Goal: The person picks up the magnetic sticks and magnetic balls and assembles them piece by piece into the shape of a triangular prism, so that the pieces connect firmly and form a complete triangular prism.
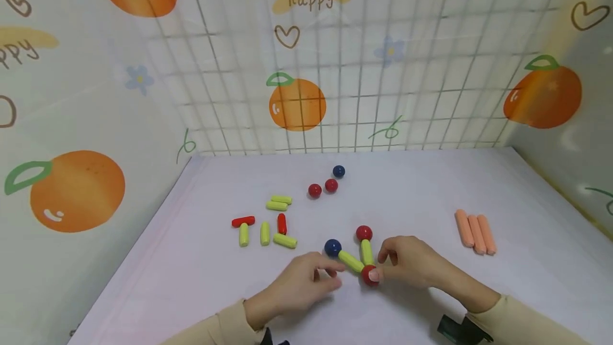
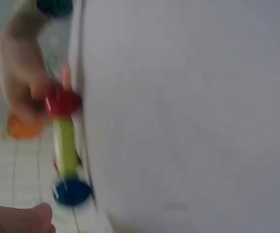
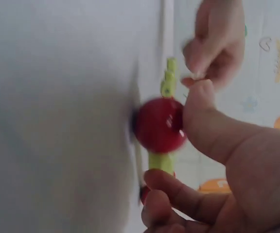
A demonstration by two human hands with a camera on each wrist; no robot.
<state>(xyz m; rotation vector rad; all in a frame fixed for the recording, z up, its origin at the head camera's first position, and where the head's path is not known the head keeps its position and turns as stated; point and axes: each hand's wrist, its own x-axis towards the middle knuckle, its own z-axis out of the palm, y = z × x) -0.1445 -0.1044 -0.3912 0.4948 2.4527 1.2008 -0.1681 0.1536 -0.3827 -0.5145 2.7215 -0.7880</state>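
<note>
Two yellow-green sticks (image 1: 351,261) meet in a V at a near red ball (image 1: 369,276). The left stick ends at a blue ball (image 1: 332,248), the other at a second red ball (image 1: 364,233). My right hand (image 1: 412,262) holds the near red ball, thumb on its surface and curled fingers beside the adjoining stick, as the right wrist view shows. Left of the V, my left hand (image 1: 304,281) hovers with loosely bent fingers and holds nothing. In the left wrist view, its thumb (image 2: 33,216) is near the blue ball (image 2: 72,191).
Loose yellow-green sticks (image 1: 265,233) and two red sticks (image 1: 282,224) lie to the left. Two red balls (image 1: 314,190) and a blue ball (image 1: 338,171) sit farther back. Three peach sticks (image 1: 474,232) lie side by side at the right. Patterned cloth surrounds the white table (image 1: 407,185).
</note>
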